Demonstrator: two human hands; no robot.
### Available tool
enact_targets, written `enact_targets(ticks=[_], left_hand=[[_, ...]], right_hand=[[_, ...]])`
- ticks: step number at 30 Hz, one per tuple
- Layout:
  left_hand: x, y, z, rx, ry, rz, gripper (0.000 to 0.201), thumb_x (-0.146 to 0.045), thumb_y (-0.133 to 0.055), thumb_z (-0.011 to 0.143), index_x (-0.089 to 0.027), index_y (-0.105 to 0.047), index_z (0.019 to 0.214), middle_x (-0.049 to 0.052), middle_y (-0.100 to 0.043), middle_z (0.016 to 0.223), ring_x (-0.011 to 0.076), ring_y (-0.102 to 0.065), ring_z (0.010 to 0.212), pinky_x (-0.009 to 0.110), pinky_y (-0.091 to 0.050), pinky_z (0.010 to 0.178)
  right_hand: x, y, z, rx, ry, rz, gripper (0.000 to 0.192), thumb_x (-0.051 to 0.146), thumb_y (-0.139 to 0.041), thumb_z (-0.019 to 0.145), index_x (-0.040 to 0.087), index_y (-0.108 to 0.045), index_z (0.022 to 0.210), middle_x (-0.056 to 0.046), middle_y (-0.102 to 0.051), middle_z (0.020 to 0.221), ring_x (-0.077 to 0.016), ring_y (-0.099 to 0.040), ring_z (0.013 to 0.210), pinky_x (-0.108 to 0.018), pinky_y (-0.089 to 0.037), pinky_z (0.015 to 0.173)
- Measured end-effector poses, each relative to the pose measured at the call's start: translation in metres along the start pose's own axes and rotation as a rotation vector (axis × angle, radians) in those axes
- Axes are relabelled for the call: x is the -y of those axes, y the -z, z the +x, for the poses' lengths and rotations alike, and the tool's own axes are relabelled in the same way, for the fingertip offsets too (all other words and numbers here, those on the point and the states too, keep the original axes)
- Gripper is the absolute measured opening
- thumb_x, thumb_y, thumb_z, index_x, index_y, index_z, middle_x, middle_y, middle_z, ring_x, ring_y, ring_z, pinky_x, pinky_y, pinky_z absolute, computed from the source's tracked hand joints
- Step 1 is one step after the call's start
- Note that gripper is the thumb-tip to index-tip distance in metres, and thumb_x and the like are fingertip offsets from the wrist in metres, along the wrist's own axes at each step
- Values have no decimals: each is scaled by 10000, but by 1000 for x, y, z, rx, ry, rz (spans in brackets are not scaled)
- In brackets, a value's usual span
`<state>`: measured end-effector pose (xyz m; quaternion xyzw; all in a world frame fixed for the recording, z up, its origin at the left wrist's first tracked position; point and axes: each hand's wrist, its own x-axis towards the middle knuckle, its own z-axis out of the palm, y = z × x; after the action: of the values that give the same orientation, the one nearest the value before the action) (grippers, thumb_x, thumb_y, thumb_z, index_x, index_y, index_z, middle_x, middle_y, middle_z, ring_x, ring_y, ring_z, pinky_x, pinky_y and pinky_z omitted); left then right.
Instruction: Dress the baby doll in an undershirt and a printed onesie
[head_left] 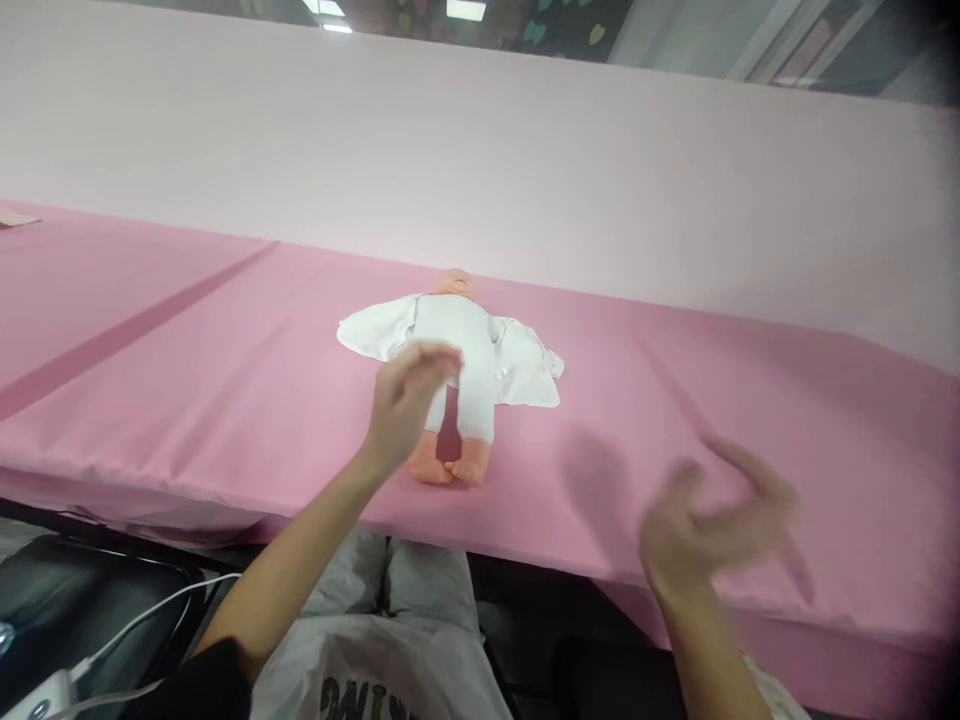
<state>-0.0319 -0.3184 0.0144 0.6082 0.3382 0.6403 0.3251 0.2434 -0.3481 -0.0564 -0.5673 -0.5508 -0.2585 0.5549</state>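
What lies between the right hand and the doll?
Only bare pink cloth lies between the right hand and the doll, as the head view shows.

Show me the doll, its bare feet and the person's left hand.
doll (459,335), head view, white-clad chest.
bare feet (450,467), head view, the toes.
left hand (405,400), head view, back of hand.

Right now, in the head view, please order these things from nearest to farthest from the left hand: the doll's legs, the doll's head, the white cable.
1. The doll's legs: just right of the left hand, partly behind its fingers.
2. The doll's head: above the hand, at the far end of the doll.
3. The white cable: far down left, below the table edge.
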Motion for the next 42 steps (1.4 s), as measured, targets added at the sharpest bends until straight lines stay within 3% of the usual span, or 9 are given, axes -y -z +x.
enact_targets(ticks=[1, 3, 7, 10, 16, 26, 33, 37, 42], left_hand=[[13, -4, 26, -111, -26, 69, 141, -176, -469, 895, -198, -607, 877, 39, -673, 970, 174, -625, 975, 313, -499, 878], [46, -12, 73, -166, -44, 337, 199, -132, -479, 860, -195, -612, 993, 51, -656, 1117, 195, -571, 1117, 359, -435, 1009], [112, -16, 128, 157, 25, 886, 333, -239, -469, 917, -121, -556, 1216, 141, -528, 1366, 266, -427, 1310, 433, -297, 1129], [142, -9, 142, 334, 61, 1027, 357, -262, -298, 985, -160, -551, 1214, 105, -530, 1376, 247, -431, 1310, 447, -292, 1123], [160, 5, 161, 374, 108, 1088, 426, -342, -261, 996, -181, -481, 1323, 76, -516, 1409, 224, -408, 1334, 447, -289, 1125], [191, 10, 194, 359, 166, 1079, 471, -359, -237, 983, -241, -446, 1389, 44, -452, 1473, 233, -344, 1386, 534, -209, 1150], [210, 13, 198, 183, 236, 1215, 408, -265, -277, 975, -237, -549, 1277, 64, -593, 1317, 241, -499, 1228, 426, -343, 1035], [216, 21, 193, 148, 244, 1293, 354, -303, -320, 975, -224, -592, 1186, 95, -597, 1276, 281, -512, 1180, 427, -348, 990], [214, 22, 192, 219, 315, 1361, 366, -244, -286, 967, -193, -549, 1217, 126, -571, 1271, 296, -521, 1150, 492, -348, 982]], right_hand=[[16, -24, 10, 34, 90, 70, 294, 345, -468, 934, 239, -595, 1177, -122, -638, 1084, -300, -584, 1093, -537, -431, 987], [45, -82, 30, 237, 216, 217, 308, 317, -450, 908, 206, -596, 1155, -113, -658, 1081, -286, -589, 1095, -526, -404, 1026], [83, -195, 54, 738, 158, 292, 433, 300, -397, 907, 121, -513, 1283, -159, -546, 1332, -271, -488, 1248, -467, -382, 1064], [95, -242, 56, 906, 181, 154, 463, 202, -323, 926, 98, -474, 1352, -140, -451, 1444, -274, -368, 1360, -516, -259, 1131], [94, -267, 66, 927, 219, 78, 393, 232, -354, 967, 131, -545, 1295, -102, -469, 1437, -230, -366, 1362, -441, -232, 1149], [69, -294, 93, 973, 28, 144, 412, 286, -421, 970, 127, -512, 1340, -71, -511, 1406, -187, -454, 1303, -304, -320, 1109], [126, -314, 88, 1004, 115, -339, 509, 332, -419, 939, -5, -526, 1305, -279, -487, 1356, -414, -456, 1253, -555, -358, 1013], [160, -338, 86, 1240, 349, -383, 436, 169, -408, 914, 38, -554, 1303, -249, -489, 1373, -379, -449, 1279, -555, -304, 1056], [158, -358, 105, 1468, 492, -236, 382, 143, -479, 881, 163, -650, 1222, -125, -644, 1223, -265, -591, 1134, -368, -449, 956]])
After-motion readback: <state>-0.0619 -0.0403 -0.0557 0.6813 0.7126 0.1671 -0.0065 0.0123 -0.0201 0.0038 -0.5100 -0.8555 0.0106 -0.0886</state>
